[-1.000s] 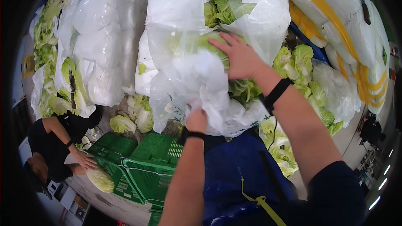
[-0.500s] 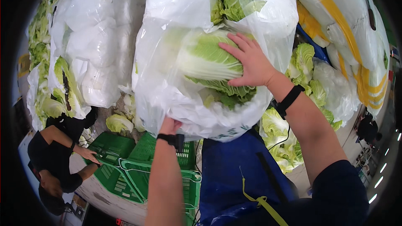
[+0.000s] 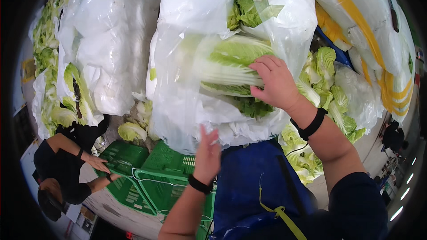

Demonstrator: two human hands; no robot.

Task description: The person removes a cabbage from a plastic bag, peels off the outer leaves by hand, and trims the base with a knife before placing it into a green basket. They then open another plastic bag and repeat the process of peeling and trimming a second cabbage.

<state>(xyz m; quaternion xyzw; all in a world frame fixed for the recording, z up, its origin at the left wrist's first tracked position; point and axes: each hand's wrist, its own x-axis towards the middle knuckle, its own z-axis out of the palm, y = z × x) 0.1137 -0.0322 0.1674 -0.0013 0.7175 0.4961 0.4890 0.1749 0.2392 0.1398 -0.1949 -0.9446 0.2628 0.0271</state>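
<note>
A pale green napa cabbage (image 3: 231, 64) lies on its side in the mouth of a large clear plastic bag (image 3: 175, 69), its left end behind the film. My right hand (image 3: 276, 79) has its fingers curled over the cabbage's right end. Smeared a little by motion, my left hand (image 3: 208, 153) is raised in front of the bag's lower edge, fingers apart, holding nothing. More green leaves (image 3: 249, 6) show through a gap higher in the bag. White wrapping (image 3: 231, 122) bunches below the cabbage, with darker leaves (image 3: 253, 106) between.
Green plastic crates (image 3: 167, 162) stand at lower left, where another person's hand (image 3: 97, 163) rests on one. Wrapped white bundles (image 3: 109, 49) rise on the left, yellow-striped sacks (image 3: 373, 31) on the right. Loose cabbage leaves (image 3: 327, 73) are heaped beside the bag.
My left hand has let go of the bag's edge and moved right. My right hand has slid right and down, its fingers more bent around the cabbage's end.
</note>
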